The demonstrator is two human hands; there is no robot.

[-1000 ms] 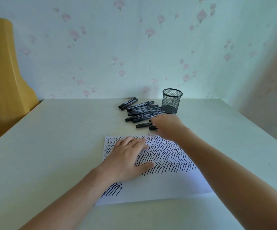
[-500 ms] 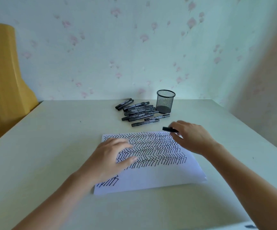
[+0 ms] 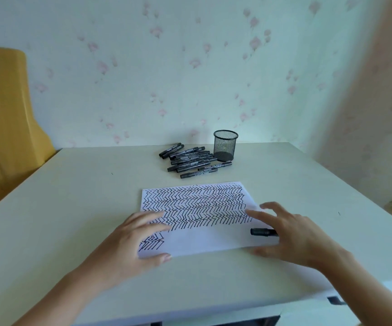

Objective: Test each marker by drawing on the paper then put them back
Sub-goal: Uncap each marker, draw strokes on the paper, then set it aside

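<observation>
A white paper (image 3: 213, 243) covered in rows of black zigzag strokes lies in the middle of the table. My left hand (image 3: 134, 241) rests flat on its left part, fingers apart, thumb at the near edge. My right hand (image 3: 293, 236) hovers over the paper's right corner with a black marker (image 3: 262, 232) sticking out leftward from under the palm; its index and middle fingers are spread and the marker's rear end is hidden. Several more black markers (image 3: 191, 161) lie in a pile beyond the paper, beside an upright black mesh pen cup (image 3: 225, 145).
The pale table (image 3: 72, 196) backs onto a flowered wall. A yellow chair back (image 3: 4, 128) stands at the left. The table's near edge runs just under my forearms, and its right edge lies close past my right hand.
My right hand came back from the marker pile with one marker, down to the paper's right corner. My left hand stayed on the paper. The camera tilted down a little.
</observation>
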